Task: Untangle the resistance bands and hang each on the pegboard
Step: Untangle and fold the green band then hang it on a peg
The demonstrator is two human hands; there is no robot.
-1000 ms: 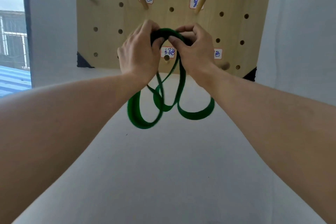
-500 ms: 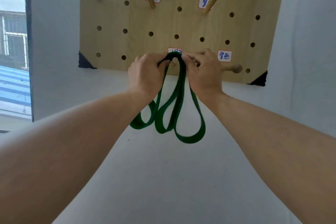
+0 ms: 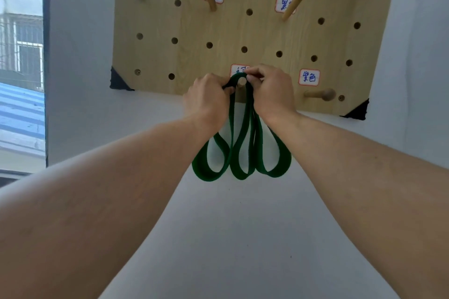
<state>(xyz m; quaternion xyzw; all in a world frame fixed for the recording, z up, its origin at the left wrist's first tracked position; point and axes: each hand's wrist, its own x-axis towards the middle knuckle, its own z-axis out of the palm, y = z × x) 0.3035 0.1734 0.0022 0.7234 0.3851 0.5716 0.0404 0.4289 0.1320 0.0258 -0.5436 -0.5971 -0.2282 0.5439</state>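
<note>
Green band [image 3: 239,150], now lowered over peg [image 3: 241,82], pinched in left grip [image 3: 206,99] and right grip [image 3: 272,91].

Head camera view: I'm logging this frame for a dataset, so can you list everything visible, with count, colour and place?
green resistance band: one, dark green, top looped over the lower middle peg, three loops hanging below the hands
pegboard: one, light wood with dark holes, on the white wall
pegs: six, light wood; lower middle peg inside the band's top, lower right peg bare, four along the top
labels: four, white with red border and blue writing; one above the lower right peg, one partly hidden by the hands
corner brackets: two, black, at the board's bottom corners
window: one, at left
left hand: grips the band's top left
right hand: pinches the band's top right
</note>
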